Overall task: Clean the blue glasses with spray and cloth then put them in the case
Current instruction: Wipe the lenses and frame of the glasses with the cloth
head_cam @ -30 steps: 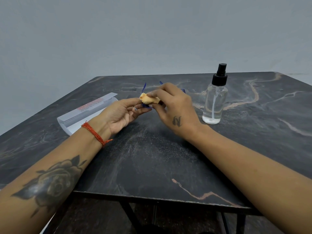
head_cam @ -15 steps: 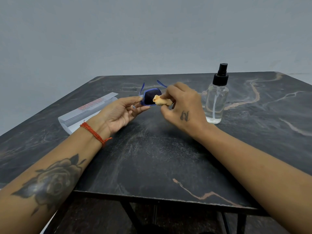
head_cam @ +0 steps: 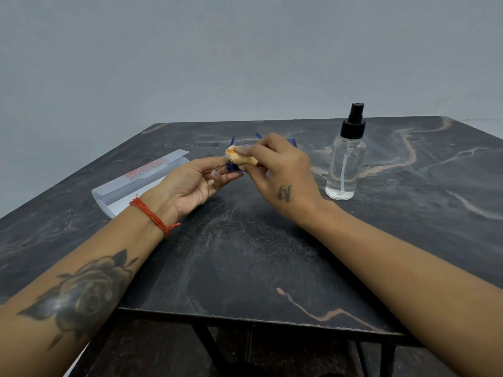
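Right hand (head_cam: 275,170) fingers pinch rolled yellow cloth (head_cam: 241,157) against blue glasses (head_cam: 234,167), frame centre; left hand (head_cam: 190,183) fingertips pinch the frame. Open white case (head_cam: 136,183) at left, red print unreadable. Unlabelled spray bottle (head_cam: 345,164) at right

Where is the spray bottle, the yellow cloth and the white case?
spray bottle (head_cam: 345,164), head view, on its clear body.
yellow cloth (head_cam: 239,157), head view, on the bunched part by the fingers.
white case (head_cam: 141,176), head view, on its open lid.
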`<state>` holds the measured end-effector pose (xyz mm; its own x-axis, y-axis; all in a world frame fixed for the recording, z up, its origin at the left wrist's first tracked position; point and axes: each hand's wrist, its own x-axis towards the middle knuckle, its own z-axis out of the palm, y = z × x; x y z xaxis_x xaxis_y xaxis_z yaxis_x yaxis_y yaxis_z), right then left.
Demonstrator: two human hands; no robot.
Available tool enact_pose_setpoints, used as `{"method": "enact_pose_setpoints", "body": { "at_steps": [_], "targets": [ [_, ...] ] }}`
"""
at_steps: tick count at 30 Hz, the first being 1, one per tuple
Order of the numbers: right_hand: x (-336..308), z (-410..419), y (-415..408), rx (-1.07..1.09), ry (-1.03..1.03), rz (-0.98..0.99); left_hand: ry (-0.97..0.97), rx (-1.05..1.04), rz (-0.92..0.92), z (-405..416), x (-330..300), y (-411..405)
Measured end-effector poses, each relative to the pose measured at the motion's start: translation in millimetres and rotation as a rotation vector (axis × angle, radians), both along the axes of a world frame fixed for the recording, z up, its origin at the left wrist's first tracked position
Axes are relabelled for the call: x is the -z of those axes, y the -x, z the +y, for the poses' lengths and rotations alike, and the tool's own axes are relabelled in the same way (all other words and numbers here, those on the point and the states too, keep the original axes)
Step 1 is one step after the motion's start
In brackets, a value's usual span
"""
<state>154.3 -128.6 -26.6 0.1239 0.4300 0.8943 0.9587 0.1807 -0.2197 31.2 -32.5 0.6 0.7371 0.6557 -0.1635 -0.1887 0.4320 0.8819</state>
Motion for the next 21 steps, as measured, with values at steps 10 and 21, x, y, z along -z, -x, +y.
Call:
{"method": "enact_pose_setpoints", "body": {
  "at_steps": [10, 21],
  "targets": [
    [-0.9, -6.5, -3.1, 0.001, 0.094, -0.059, 0.014, -0.022, 0.008, 2.2, 1.2, 1.0],
    [-4.6, -4.1, -9.5, 0.106, 0.0, 0.076, 0.042, -0.046, 0.009, 3.0, 0.7, 1.8]
  ]
}}
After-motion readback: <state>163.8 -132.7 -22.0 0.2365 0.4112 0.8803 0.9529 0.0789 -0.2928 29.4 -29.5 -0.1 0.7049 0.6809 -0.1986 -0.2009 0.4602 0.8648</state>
